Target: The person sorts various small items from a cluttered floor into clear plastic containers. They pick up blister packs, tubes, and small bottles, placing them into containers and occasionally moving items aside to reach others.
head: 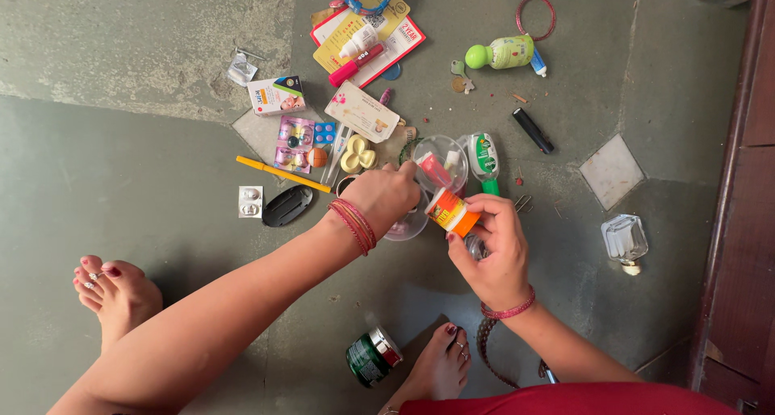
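Note:
My right hand [494,249] grips a small orange and white tube-like container [450,212], tilted toward the upper left. My left hand [386,195], with red thread bangles at the wrist, has its fingers closed at the rim of a clear round plastic container [440,161]; whatever it pinches is hidden. That clear container holds a small red item and a white one. A second clear lid or bowl [408,227] lies partly under my left hand. Both hands hover low over a grey-green floor.
Scattered on the floor: a yellow pencil [282,173], a black oval case [287,205], blister packs, small boxes [276,94], a green and white bottle [484,158], a green-capped bottle [504,52], a black tube [533,130], a glass bottle [624,241], a green tin [371,357]. My bare feet rest nearby.

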